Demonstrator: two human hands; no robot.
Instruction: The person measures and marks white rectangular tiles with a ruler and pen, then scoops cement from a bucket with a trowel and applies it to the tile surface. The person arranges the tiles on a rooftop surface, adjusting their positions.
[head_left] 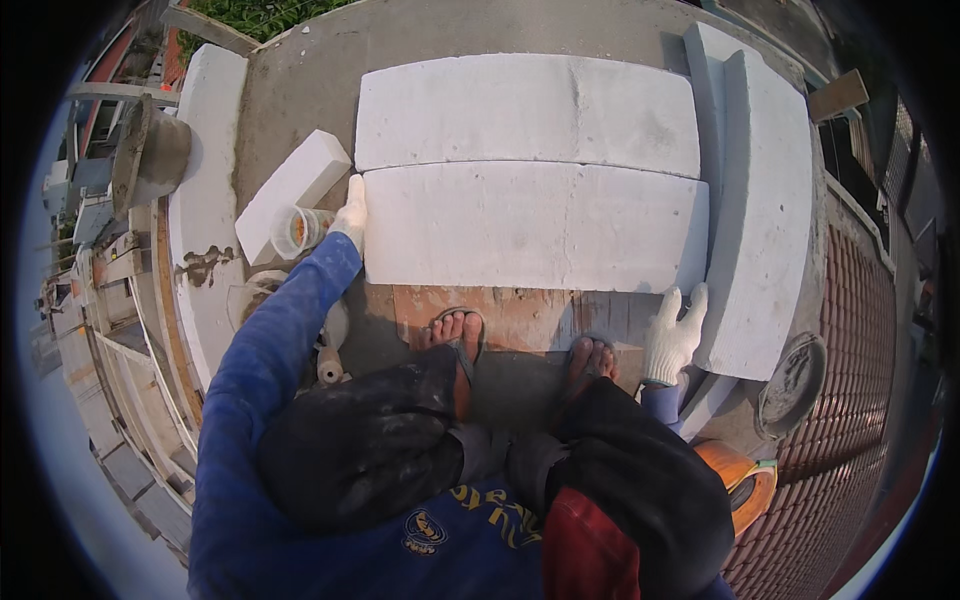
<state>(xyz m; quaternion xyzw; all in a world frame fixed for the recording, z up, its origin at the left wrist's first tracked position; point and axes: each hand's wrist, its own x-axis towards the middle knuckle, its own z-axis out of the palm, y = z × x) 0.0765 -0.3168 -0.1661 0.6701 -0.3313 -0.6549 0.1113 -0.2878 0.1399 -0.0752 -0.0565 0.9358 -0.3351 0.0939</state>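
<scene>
Two long white lightweight concrete blocks lie side by side in front of me, a far block (530, 112) and a near block (530, 222). My left hand (350, 212), in a white knit glove, rests stretched out against the near block's left end. My right hand (674, 335), gloved the same way, is at the near block's front right corner with its fingers apart. It grips nothing that I can see; whether it touches the block I cannot tell. Beneath the near block, a worn reddish-brown board (520, 308) shows along the front, by my sandalled feet.
White blocks (765, 220) stand on edge at the right. On the left are a smaller block (292, 195), a clear plastic cup (298, 232) and a grey bucket (160, 155). A mortar bucket (792, 385) and an orange roll (745, 485) sit near the tiled roof (845, 400).
</scene>
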